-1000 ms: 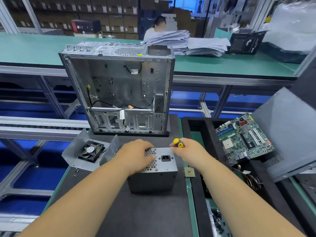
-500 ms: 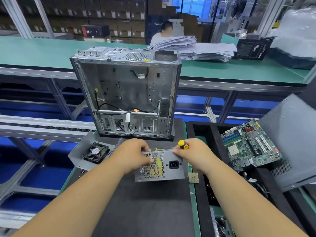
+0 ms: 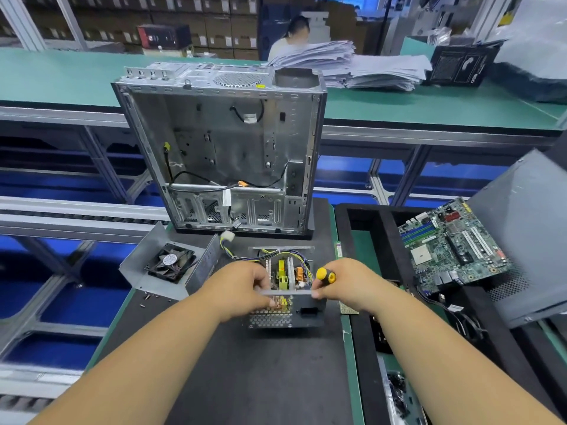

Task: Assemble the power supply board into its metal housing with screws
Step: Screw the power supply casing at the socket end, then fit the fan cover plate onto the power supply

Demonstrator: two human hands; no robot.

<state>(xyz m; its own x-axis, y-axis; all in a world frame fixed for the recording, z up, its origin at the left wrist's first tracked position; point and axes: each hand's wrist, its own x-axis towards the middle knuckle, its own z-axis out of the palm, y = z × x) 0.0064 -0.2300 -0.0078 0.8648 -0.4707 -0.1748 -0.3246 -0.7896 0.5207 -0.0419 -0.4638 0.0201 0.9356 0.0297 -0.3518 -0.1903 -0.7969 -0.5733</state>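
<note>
The power supply housing [image 3: 287, 315] lies open-topped on the black mat, its perforated rear panel and socket facing me. Inside it the power supply board [image 3: 283, 273] shows yellow and copper parts and a bundle of coloured wires. My left hand [image 3: 242, 289] pinches the left of the housing's near rim. My right hand [image 3: 346, 285] holds a yellow-and-black screwdriver [image 3: 325, 275] in its fist and pinches the right of the same rim with its fingertips. The screwdriver's tip is hidden.
An open computer case [image 3: 221, 142] stands upright behind the housing. A metal cover with a black fan [image 3: 170, 265] lies left, loose screws [image 3: 147, 299] beside it. A motherboard [image 3: 451, 243] leans on a grey panel [image 3: 521, 234] in the black tray at right.
The housing has been tipped back from standing on its side to lying flat, so its open top and the board now show. Both hands stayed on its near rim.
</note>
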